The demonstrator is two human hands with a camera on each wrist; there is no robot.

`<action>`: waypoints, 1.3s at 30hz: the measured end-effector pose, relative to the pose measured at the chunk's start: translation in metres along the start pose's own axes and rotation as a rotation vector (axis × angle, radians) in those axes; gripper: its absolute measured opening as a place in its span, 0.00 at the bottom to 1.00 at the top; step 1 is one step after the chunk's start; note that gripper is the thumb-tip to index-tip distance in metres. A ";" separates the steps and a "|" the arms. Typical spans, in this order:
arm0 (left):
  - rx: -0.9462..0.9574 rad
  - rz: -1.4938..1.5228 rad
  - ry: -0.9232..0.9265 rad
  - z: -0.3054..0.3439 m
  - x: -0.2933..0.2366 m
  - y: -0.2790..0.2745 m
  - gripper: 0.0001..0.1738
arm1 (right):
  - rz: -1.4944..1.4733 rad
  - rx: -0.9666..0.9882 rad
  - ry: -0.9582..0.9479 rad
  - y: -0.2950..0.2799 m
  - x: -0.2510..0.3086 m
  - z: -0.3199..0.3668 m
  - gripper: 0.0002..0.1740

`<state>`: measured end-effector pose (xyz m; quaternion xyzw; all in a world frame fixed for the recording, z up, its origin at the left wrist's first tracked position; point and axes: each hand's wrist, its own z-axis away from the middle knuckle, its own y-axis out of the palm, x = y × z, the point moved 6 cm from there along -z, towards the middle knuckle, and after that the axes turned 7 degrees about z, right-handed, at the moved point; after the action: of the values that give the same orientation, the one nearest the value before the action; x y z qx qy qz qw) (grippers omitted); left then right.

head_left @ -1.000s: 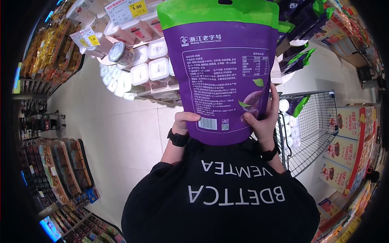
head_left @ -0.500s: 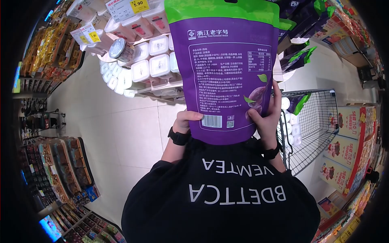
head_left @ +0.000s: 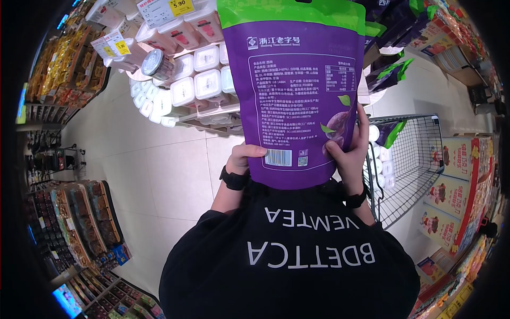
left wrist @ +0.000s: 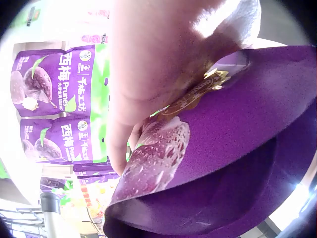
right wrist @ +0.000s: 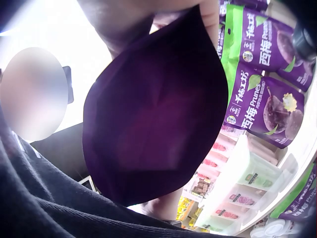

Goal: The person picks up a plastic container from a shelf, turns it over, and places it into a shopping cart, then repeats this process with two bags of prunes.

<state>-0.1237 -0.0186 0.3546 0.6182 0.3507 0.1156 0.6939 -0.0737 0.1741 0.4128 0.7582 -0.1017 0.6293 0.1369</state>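
Observation:
A large purple pouch of prunes with a green top band is held up in front of the chest, its printed back toward the head camera. My left hand grips its lower left edge, the thumb lying beside the barcode and the fingers behind. On the other side my right hand holds the lower right edge, thumb on the front near the plum picture. In the left wrist view the left hand lies against the pouch's glossy plum print. The folded bottom of the pouch fills the right wrist view.
White-lidded tubs and price cards fill a display at the back left. More prune pouches hang at the right. A wire shopping cart with several white-lidded containers stands near my right hand. Stocked shelves line the left.
The pouch has shifted slightly to the right in the head view, both hands with it, and has stayed nearly still over the last half second. Both grips look unchanged.

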 end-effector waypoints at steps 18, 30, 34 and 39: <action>-0.003 -0.008 -0.037 -0.001 0.003 0.002 0.29 | 0.000 0.001 0.027 -0.004 -0.003 0.005 0.51; 0.030 0.011 -0.065 -0.008 0.008 0.002 0.29 | -0.038 -0.046 0.029 -0.013 -0.003 0.005 0.50; 0.098 0.083 0.065 -0.024 0.009 0.012 0.31 | -0.029 -0.070 0.057 -0.022 -0.002 0.006 0.49; 0.103 0.026 0.093 -0.070 0.025 0.040 0.34 | -0.159 -0.053 0.107 -0.038 0.002 0.004 0.47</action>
<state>-0.1392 0.0589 0.3842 0.6516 0.3800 0.1350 0.6424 -0.0572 0.2089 0.4111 0.7253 -0.0503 0.6531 0.2118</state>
